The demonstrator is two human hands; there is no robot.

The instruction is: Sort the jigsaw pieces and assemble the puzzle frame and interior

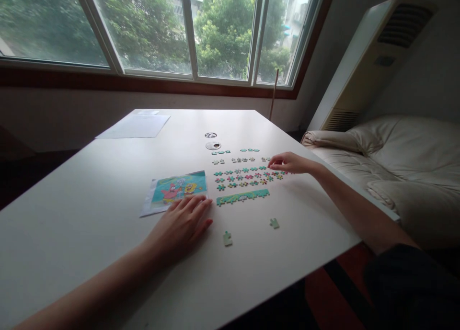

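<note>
My left hand (187, 220) lies flat on the white table, fingers stretched over the lower right edge of a cartoon picture sheet (179, 186). To the right, my right hand (289, 163) reaches over rows of small jigsaw pieces (248, 176). Its fingers are bent and drawn together, fingertips low by the right end of the rows. Whatever they pinch, if anything, is too small to tell. A joined green jigsaw strip (243, 197) lies in front of the rows. Closer to me are two loose pieces, a left jigsaw piece (227, 238) and a right jigsaw piece (274, 223).
Two round discs (213, 146) lie beyond the pieces. White paper (138, 126) rests at the table's far left corner. Right of the table (89, 196) stand a cream leather sofa (406, 153) and a tall air conditioner (362, 62). Windows line the far wall.
</note>
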